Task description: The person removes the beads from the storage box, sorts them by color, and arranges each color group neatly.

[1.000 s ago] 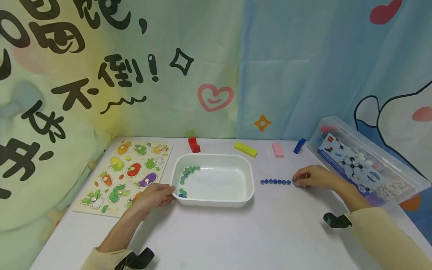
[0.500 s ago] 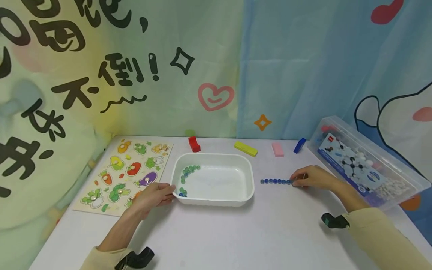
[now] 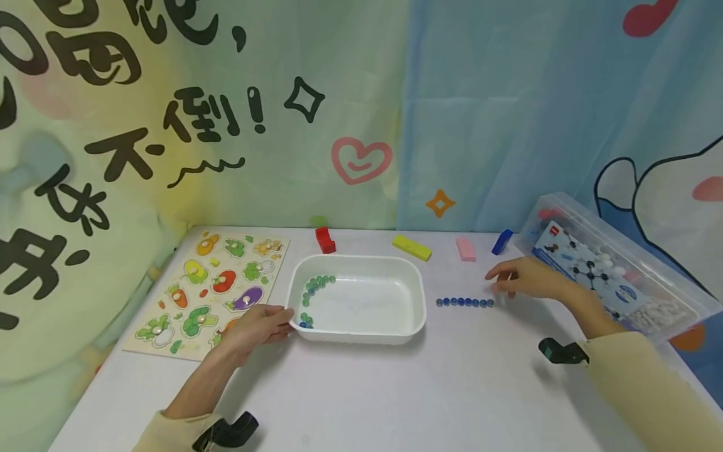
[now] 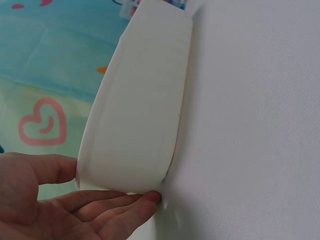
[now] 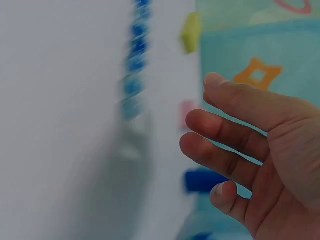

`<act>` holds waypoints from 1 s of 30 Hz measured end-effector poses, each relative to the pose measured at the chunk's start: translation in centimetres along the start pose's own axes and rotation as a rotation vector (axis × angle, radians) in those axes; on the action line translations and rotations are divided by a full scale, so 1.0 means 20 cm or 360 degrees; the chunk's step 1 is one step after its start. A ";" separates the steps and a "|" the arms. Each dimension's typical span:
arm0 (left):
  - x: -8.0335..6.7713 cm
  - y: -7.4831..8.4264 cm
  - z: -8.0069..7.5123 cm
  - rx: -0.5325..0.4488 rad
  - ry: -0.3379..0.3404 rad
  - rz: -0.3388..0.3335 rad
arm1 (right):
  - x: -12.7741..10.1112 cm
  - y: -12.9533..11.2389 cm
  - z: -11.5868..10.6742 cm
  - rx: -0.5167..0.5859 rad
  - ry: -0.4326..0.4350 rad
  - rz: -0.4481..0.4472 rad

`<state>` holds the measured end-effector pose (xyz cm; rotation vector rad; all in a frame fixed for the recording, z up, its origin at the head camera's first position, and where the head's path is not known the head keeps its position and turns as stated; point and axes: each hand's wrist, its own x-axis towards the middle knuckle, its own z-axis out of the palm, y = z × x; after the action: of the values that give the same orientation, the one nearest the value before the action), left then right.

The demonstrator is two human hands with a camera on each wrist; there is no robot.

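Observation:
My left hand holds the near-left corner of a white plastic tub, thumb over the rim and fingers along the outer wall. Several green and blue glass beads lie in an arc on the tub's left side. To the right of the tub, a short straight row of blue beads lies on the white table. My right hand hovers just behind the row's right end, fingers relaxed and spread, holding nothing. In the right wrist view the bead row is blurred beyond the fingers.
A wooden vegetable peg puzzle lies left of the tub. Red, yellow, pink and blue blocks sit along the back edge. A clear plastic box with a molecule kit stands at the right. Printed cloth hangs behind.
My right hand has lifted off the right end of the bead row and moved back and up. The row stays in place. The left hand has not moved.

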<state>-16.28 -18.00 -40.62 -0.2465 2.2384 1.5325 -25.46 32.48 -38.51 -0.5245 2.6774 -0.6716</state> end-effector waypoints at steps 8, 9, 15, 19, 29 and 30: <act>-0.01 0.00 0.00 -0.0005 0.0017 0.0001 | 0.22 -0.46 -0.09 -0.0153 -0.0025 -0.0171; -0.01 0.00 0.00 -0.0003 0.0016 0.0002 | 0.26 -0.52 -0.09 -0.0172 -0.0049 -0.0203; 0.00 0.00 0.00 0.0002 -0.0005 0.0021 | 0.50 -0.88 0.04 -0.0203 -0.0179 -0.0351; 0.00 0.00 -0.01 -0.0004 -0.0021 0.0031 | 0.65 -1.07 0.19 -0.0189 -0.0277 -0.0435; 0.03 -0.01 -0.01 -0.0030 -0.0018 0.0018 | 0.83 -1.30 0.46 -0.0153 -0.0522 -0.0407; 0.03 -0.01 -0.01 -0.0031 -0.0018 0.0023 | 0.84 -1.30 0.47 -0.0150 -0.0532 -0.0385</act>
<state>-16.71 -18.24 -41.00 -0.2271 2.2221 1.5597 -29.47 0.48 -37.04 -0.9104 2.3597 -0.4710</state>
